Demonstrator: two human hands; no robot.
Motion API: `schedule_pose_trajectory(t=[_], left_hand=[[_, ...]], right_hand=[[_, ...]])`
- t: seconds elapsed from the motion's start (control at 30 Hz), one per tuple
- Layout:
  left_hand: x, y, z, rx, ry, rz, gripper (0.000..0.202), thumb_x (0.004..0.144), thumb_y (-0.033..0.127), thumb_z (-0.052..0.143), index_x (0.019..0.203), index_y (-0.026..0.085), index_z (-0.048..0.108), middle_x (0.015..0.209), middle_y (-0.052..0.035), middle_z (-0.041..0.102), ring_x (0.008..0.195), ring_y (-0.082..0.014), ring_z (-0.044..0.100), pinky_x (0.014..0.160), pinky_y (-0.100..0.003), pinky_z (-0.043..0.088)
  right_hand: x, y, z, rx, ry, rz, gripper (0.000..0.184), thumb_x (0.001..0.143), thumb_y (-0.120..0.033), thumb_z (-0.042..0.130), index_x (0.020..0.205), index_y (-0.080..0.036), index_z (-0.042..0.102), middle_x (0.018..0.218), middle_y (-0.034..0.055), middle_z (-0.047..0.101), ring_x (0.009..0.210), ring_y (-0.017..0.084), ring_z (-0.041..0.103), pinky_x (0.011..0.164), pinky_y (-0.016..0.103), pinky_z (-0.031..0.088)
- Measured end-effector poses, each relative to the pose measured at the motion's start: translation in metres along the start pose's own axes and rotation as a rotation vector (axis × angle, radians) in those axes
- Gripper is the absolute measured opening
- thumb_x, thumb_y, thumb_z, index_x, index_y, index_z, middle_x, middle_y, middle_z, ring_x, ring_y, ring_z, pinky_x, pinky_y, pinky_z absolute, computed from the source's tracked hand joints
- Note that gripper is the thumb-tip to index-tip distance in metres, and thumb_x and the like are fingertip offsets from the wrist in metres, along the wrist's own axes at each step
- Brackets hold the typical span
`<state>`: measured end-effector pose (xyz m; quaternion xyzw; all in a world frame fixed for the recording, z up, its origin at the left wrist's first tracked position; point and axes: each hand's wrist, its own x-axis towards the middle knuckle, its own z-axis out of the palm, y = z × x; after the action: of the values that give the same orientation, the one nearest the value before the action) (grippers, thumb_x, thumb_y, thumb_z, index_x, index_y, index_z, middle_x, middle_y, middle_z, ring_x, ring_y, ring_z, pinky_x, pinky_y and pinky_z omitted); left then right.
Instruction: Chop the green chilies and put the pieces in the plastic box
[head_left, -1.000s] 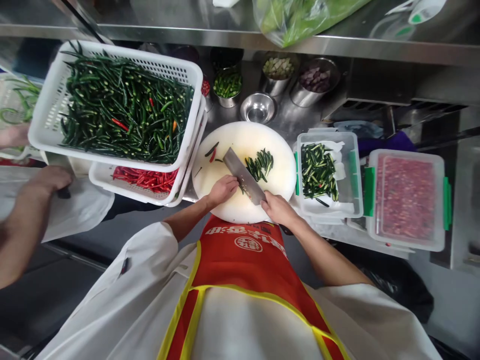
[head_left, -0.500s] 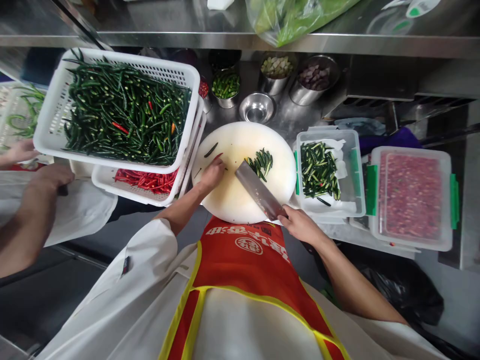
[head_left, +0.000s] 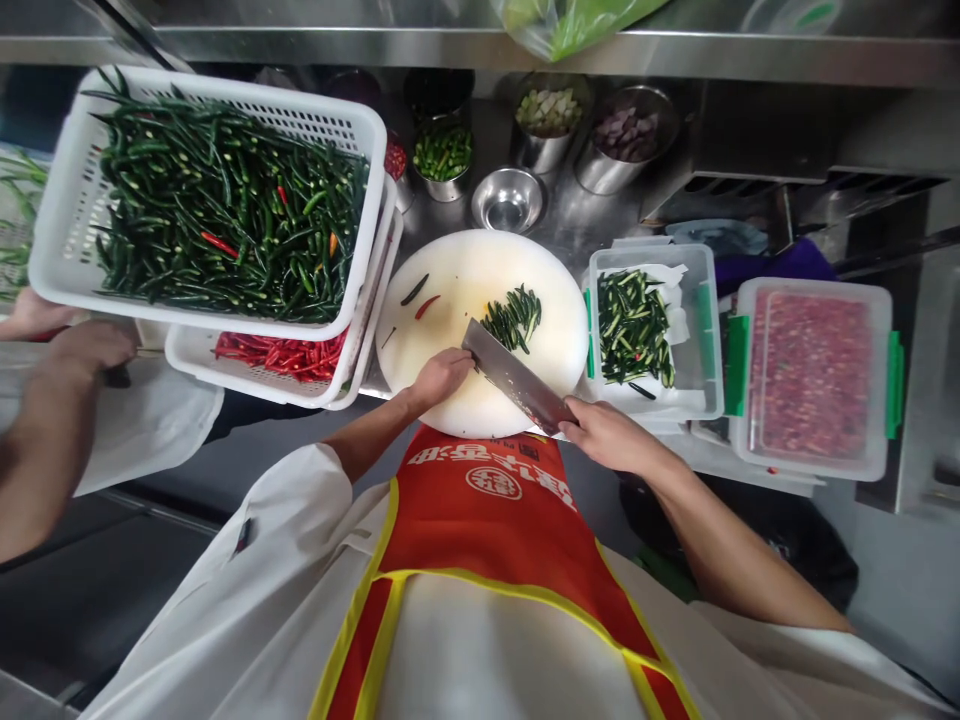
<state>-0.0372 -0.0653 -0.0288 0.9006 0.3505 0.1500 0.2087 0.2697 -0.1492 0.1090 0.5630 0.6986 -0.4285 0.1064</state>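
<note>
My right hand point(head_left: 611, 437) grips the handle of a cleaver point(head_left: 516, 380), whose blade lies slanted over the round white cutting board point(head_left: 457, 400). My left hand point(head_left: 440, 375) rests on the board's near left part with curled fingers, right beside the blade's tip; I cannot see anything in it. A small heap of cut green chilies point(head_left: 513, 316) lies just beyond the blade. One red chili point(head_left: 427, 306) and one dark green chili point(head_left: 414, 289) lie apart on the board's left side.
A white basket of green chilies point(head_left: 217, 205) is stacked on a basket of red chilies point(head_left: 281, 357) at left. A clear tub of cut chilies point(head_left: 637, 330) and a tub of minced meat point(head_left: 814, 375) stand at right. Steel bowls point(head_left: 508, 198) sit behind. Another person's hands point(head_left: 82, 345) work at far left.
My left hand drew back from the loose chilies at the board's left to its near edge by the blade. The cleaver swung slightly leftward, and the red chili now lies free on the board.
</note>
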Motion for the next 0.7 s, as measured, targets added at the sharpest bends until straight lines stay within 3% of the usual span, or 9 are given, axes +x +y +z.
schedule_pose_trajectory(t=[0.17, 0.33, 0.47, 0.53, 0.6, 0.7], left_hand=[[0.001, 0.0, 0.004, 0.024, 0.026, 0.003, 0.028, 0.101, 0.02, 0.043, 0.101, 0.016, 0.07, 0.108, -0.0095, 0.07, 0.098, -0.0192, 0.064, 0.09, -0.035, 0.055], [0.0, -0.002, 0.008, -0.002, 0.036, 0.019, 0.027, 0.1, 0.02, 0.043, 0.101, 0.017, 0.07, 0.107, -0.0093, 0.07, 0.099, -0.0189, 0.064, 0.091, -0.035, 0.055], [0.002, -0.006, -0.001, -0.038, 0.012, 0.009, 0.024, 0.099, 0.021, 0.045, 0.099, 0.018, 0.069, 0.106, -0.0084, 0.07, 0.099, -0.0185, 0.064, 0.089, -0.034, 0.055], [0.007, -0.013, -0.012, -0.038, 0.071, -0.117, 0.022, 0.098, 0.019, 0.046, 0.098, 0.018, 0.068, 0.102, -0.0081, 0.069, 0.097, -0.0195, 0.064, 0.087, -0.034, 0.055], [0.014, -0.025, -0.025, -0.002, 0.187, -0.33, 0.02, 0.096, 0.018, 0.047, 0.102, 0.019, 0.067, 0.104, -0.0087, 0.066, 0.098, -0.022, 0.063, 0.087, -0.035, 0.053], [0.025, -0.048, -0.038, 0.053, 0.285, -0.626, 0.02, 0.095, 0.021, 0.05, 0.108, 0.019, 0.065, 0.109, -0.0103, 0.061, 0.099, -0.0257, 0.063, 0.088, -0.037, 0.051]], right_hand=[[0.002, 0.0, -0.007, 0.021, -0.05, 0.008, 0.009, 0.096, -0.026, 0.046, 0.096, -0.021, 0.053, 0.082, 0.0064, 0.07, 0.079, 0.022, 0.066, 0.063, 0.027, 0.035], [0.04, -0.012, 0.024, -0.034, 0.062, -0.028, 0.013, 0.098, -0.026, 0.043, 0.1, -0.018, 0.053, 0.094, 0.0132, 0.071, 0.089, 0.024, 0.067, 0.07, 0.028, 0.037], [0.061, -0.015, 0.038, 0.062, 0.157, -0.001, 0.016, 0.099, -0.029, 0.043, 0.101, -0.019, 0.055, 0.093, 0.0121, 0.072, 0.088, 0.025, 0.066, 0.07, 0.028, 0.037], [0.058, -0.011, 0.036, 0.112, 0.205, 0.024, 0.016, 0.099, -0.03, 0.043, 0.1, -0.019, 0.055, 0.09, 0.0105, 0.072, 0.087, 0.024, 0.066, 0.07, 0.028, 0.038], [0.047, -0.006, 0.031, 0.134, 0.229, 0.058, 0.017, 0.099, -0.032, 0.043, 0.1, -0.02, 0.055, 0.086, 0.0085, 0.071, 0.083, 0.024, 0.066, 0.068, 0.028, 0.038], [0.026, 0.002, 0.024, 0.116, 0.175, 0.038, 0.017, 0.099, -0.033, 0.042, 0.099, -0.021, 0.054, 0.082, 0.0066, 0.07, 0.08, 0.023, 0.066, 0.067, 0.028, 0.038]])
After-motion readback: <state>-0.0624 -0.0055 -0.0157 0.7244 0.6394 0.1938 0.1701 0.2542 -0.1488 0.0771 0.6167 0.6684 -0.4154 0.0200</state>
